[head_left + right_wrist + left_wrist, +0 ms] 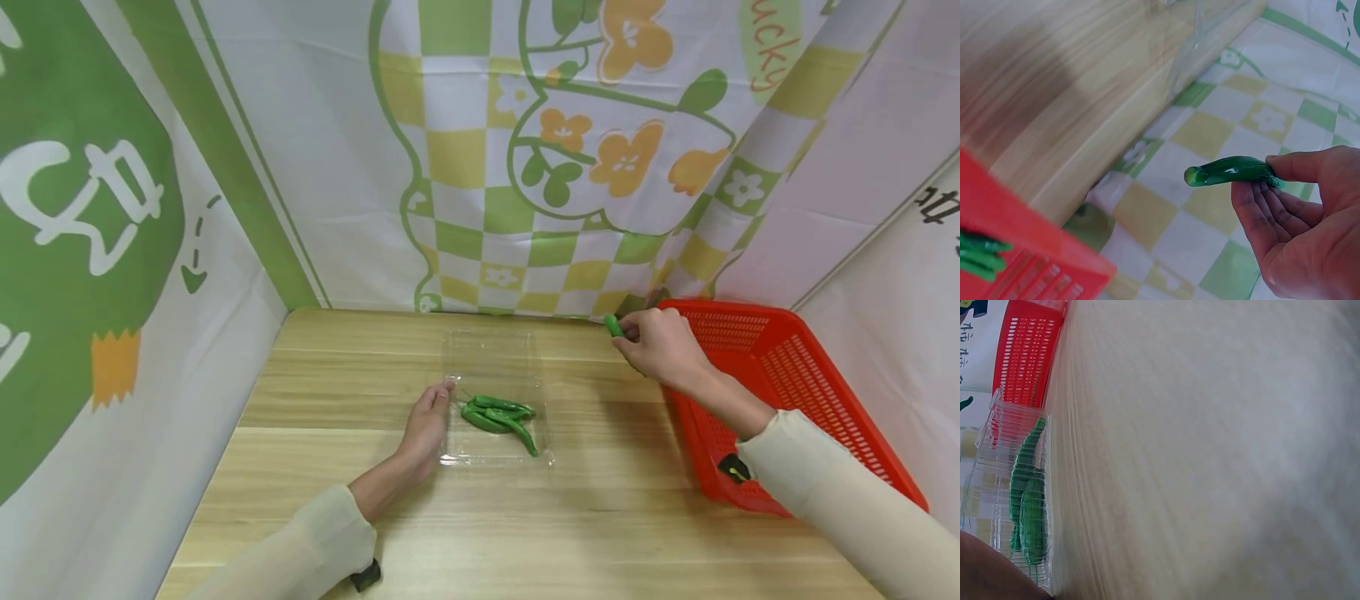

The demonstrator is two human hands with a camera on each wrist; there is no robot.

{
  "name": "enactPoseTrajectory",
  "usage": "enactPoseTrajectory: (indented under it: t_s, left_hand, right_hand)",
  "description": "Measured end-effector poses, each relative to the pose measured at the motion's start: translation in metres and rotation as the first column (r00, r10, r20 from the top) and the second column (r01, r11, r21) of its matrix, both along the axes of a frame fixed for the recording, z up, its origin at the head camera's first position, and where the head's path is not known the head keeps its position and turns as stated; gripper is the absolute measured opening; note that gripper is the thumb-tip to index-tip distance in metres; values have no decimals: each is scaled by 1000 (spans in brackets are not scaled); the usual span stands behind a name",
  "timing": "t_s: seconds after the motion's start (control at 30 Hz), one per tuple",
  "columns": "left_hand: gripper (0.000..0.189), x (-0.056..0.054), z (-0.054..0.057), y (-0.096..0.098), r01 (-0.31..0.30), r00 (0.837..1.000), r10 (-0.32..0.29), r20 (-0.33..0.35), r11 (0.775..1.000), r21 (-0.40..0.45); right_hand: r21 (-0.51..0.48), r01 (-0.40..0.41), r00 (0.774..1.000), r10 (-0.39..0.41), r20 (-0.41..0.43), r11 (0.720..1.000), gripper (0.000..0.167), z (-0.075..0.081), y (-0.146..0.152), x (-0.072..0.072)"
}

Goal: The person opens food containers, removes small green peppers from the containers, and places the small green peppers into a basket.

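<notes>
My right hand (663, 346) pinches a green chili pepper (1232, 170) between thumb and fingers, in the air by the near-left rim of the red basket (678, 400). In the right wrist view the pepper's cut stem end points away from the right hand (1310, 219). My left hand (427, 425) holds the left side of a clear plastic box (491, 354) with its lid standing open at the back. Several green chili peppers (498, 414) lie together in the box. The left wrist view shows the peppers (1033, 519) through the box's ribbed wall, with part of the left hand (991, 569) below.
More green peppers (982, 256) show inside the red basket in the right wrist view. The wooden table (600, 517) meets a patterned cloth (465, 167) at its back edge. White printed cloth (210, 400) walls the left side, and another stands beyond the basket on the right.
</notes>
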State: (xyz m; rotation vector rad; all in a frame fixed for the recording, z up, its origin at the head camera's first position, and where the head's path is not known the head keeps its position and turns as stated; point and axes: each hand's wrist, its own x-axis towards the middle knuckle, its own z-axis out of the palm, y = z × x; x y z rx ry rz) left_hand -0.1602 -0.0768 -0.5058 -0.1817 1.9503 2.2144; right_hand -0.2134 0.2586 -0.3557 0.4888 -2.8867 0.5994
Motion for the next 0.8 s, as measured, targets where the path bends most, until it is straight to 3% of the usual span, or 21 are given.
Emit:
enactPoseTrajectory:
  t_s: [0.37, 0.8]
  left_hand:
    - [46, 1, 2, -1, 18, 1000, -18, -6, 1000, -4]
    - [46, 2, 2, -1, 18, 1000, -18, 1, 1000, -2]
  right_hand:
    - [75, 67, 996, -62, -71, 995, 10, 9, 37, -8]
    - [111, 160, 987, -158, -25, 981, 17, 10, 83, -20]
